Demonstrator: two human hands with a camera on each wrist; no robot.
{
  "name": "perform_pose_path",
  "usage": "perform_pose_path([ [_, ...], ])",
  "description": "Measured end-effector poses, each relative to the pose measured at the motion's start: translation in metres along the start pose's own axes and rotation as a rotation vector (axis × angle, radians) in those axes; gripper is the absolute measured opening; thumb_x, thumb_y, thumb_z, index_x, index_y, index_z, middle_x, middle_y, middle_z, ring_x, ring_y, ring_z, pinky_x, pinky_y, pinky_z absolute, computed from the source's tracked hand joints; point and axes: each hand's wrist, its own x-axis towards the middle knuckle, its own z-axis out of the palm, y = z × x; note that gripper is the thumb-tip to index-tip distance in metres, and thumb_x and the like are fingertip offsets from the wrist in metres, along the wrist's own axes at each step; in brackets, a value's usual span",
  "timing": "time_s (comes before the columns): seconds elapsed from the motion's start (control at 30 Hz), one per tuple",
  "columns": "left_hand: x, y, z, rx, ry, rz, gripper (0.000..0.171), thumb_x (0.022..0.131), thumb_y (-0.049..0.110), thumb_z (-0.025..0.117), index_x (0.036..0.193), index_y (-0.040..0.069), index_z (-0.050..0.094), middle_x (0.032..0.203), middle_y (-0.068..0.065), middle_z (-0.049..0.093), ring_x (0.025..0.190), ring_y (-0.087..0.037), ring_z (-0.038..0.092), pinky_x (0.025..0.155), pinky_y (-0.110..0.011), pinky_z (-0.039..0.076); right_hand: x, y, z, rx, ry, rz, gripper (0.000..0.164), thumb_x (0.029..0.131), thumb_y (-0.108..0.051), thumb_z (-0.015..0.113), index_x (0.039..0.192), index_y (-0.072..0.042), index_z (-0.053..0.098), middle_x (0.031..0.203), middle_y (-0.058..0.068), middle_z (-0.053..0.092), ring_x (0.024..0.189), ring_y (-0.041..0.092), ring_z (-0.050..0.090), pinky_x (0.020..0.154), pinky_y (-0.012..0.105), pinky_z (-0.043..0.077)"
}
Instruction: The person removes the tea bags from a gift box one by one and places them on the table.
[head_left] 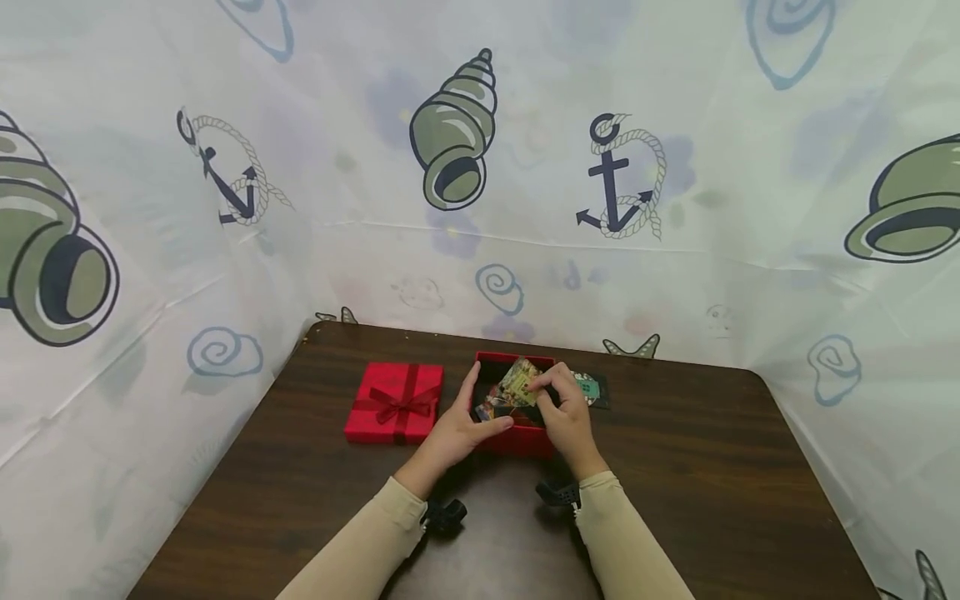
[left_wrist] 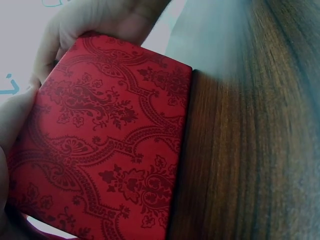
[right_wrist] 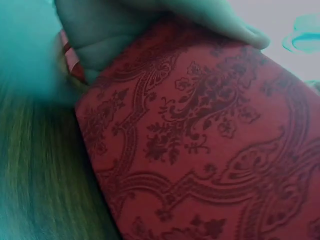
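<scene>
A red gift box point(head_left: 517, 443) with a dark inside stands uncovered on the table, its sides patterned with dark red flourishes in the left wrist view. My left hand point(head_left: 455, 429) grips its near left corner, with the thumb over the front rim and the fingers along the left side. My right hand point(head_left: 567, 417) reaches over the right rim and pinches a yellowish printed card point(head_left: 519, 382) tilted inside the box. Another colourful card point(head_left: 487, 407) lies beneath it, partly hidden. In the right wrist view the box's front wall point(right_wrist: 210, 130) fills most of the picture.
The red lid point(head_left: 393, 404) with a ribbon bow lies left of the box on the dark wooden table point(head_left: 690, 483). A dark and green flat card point(head_left: 592, 389) lies right of the box, partly behind my right hand. A printed cloth point(head_left: 360, 167) hangs around the table.
</scene>
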Motion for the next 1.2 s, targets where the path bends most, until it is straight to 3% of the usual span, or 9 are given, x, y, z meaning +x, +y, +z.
perform_pose_path([
  [0.27,-0.001,0.001,-0.002,0.017,0.009,-0.007,0.116,0.087,0.063,0.086,0.172,0.054,0.007,0.179,-0.016,0.031,0.152,-0.049,0.049,0.118,-0.076,0.041,-0.004,0.004,0.004,0.04,0.064,-0.019,0.024,0.105,0.005,0.062,0.096,-0.01,0.078,0.102,0.014,0.059,0.095,0.02,0.054,0.089,0.027,0.045],
  [0.37,-0.001,0.0,-0.003,0.019,0.014,-0.003,0.116,0.087,0.063,0.086,0.172,0.054,0.008,0.178,-0.016,0.033,0.151,-0.049,0.05,0.118,-0.076,0.041,-0.007,-0.001,0.008,0.016,0.161,-0.082,0.025,0.101,0.012,0.061,0.091,-0.004,0.077,0.099,0.018,0.055,0.093,0.02,0.049,0.084,0.027,0.04],
  [0.5,-0.001,0.0,-0.003,0.013,0.017,0.004,0.119,0.085,0.064,0.087,0.174,0.049,0.009,0.179,-0.016,0.032,0.152,-0.05,0.048,0.118,-0.077,0.04,-0.009,-0.018,0.01,-0.036,0.311,-0.171,0.025,0.097,0.019,0.06,0.089,0.003,0.078,0.095,0.021,0.052,0.089,0.028,0.046,0.076,0.036,0.036],
  [0.63,-0.001,0.0,-0.002,0.003,0.013,0.006,0.119,0.086,0.064,0.087,0.174,0.048,0.008,0.18,-0.015,0.03,0.153,-0.051,0.046,0.118,-0.077,0.04,-0.008,-0.028,0.006,-0.076,0.439,-0.197,0.025,0.095,0.02,0.059,0.091,0.005,0.079,0.093,0.023,0.052,0.084,0.027,0.047,0.068,0.035,0.038],
  [0.7,-0.001,0.001,-0.002,0.0,0.008,0.002,0.118,0.086,0.064,0.087,0.173,0.051,0.008,0.18,-0.015,0.028,0.154,-0.052,0.045,0.118,-0.077,0.039,-0.007,-0.022,0.0,-0.085,0.5,-0.178,0.024,0.096,0.019,0.06,0.092,0.006,0.079,0.093,0.025,0.051,0.08,0.021,0.047,0.065,0.028,0.037],
  [0.87,0.0,0.001,-0.002,0.002,0.009,-0.003,0.114,0.086,0.065,0.086,0.17,0.059,0.008,0.18,-0.014,0.029,0.155,-0.052,0.044,0.118,-0.078,0.039,-0.007,0.014,-0.028,-0.092,0.636,-0.065,0.021,0.102,0.01,0.063,0.096,0.005,0.082,0.096,0.023,0.052,0.079,0.01,0.047,0.068,0.019,0.038],
  [1.07,0.0,0.0,-0.001,0.005,0.002,-0.003,0.113,0.089,0.058,0.086,0.172,0.055,0.008,0.18,-0.015,0.029,0.154,-0.052,0.045,0.118,-0.078,0.039,-0.014,0.034,-0.073,-0.057,0.671,0.075,0.019,0.11,-0.009,0.064,0.104,0.0,0.08,0.103,0.001,0.054,0.067,0.021,0.06,0.059,0.02,0.056],
  [1.2,-0.001,0.0,-0.002,0.009,0.002,0.001,0.115,0.088,0.062,0.086,0.172,0.054,0.008,0.18,-0.015,0.028,0.154,-0.052,0.045,0.118,-0.078,0.039,-0.02,0.039,-0.097,-0.028,0.669,0.127,0.02,0.11,-0.015,0.065,0.109,0.002,0.076,0.107,-0.001,0.055,0.065,0.03,0.064,0.058,0.026,0.062],
])
